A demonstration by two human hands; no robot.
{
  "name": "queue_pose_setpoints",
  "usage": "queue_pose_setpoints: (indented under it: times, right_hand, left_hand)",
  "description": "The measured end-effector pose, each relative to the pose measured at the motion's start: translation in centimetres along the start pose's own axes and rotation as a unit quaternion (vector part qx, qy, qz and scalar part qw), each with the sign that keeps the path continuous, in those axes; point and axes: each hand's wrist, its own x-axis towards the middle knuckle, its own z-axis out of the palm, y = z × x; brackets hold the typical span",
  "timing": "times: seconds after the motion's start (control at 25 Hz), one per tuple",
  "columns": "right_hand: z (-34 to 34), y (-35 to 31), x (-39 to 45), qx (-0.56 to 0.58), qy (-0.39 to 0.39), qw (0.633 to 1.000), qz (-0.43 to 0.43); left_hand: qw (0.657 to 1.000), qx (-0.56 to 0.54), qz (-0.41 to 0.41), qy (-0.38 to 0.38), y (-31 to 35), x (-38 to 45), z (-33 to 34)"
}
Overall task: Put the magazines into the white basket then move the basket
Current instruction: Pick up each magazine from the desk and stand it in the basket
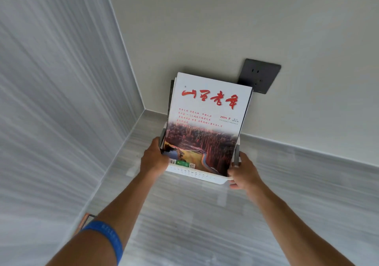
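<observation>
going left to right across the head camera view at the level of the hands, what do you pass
Grey wall panel → left hand → magazines standing in the white basket → right hand → grey floor.

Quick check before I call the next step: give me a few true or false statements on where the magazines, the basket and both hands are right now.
1. The magazines stand upright in the white basket. True.
2. The left hand is away from the basket. False: it grips the basket's left side.
3. The right hand holds the basket's right end. True.
4. The front cover has blue lettering on black. False: red lettering on white, above a landscape picture.
5. A dark wall socket shows behind the magazines, to their right. True.
6. The blue wristband is on the right arm. False: it is on the left arm.
</observation>
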Motion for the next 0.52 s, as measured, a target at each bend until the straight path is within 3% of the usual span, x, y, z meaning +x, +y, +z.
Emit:
queue_pose_setpoints:
  times: [0.24, 0.52]
  right_hand:
    - [0.0, 0.9, -1.5, -0.007, 0.016, 0.999, -0.032]
    - [-1.6, 6.7, -7.1, -0.032, 0.0, 0.999, -0.028]
  left_hand:
    - [1.0, -0.008, 0.02, 0.01, -1.5, -1.9, 0.1]
    - [0.999, -0.026, 0.021, 0.012, -4.1, -11.1, 0.8]
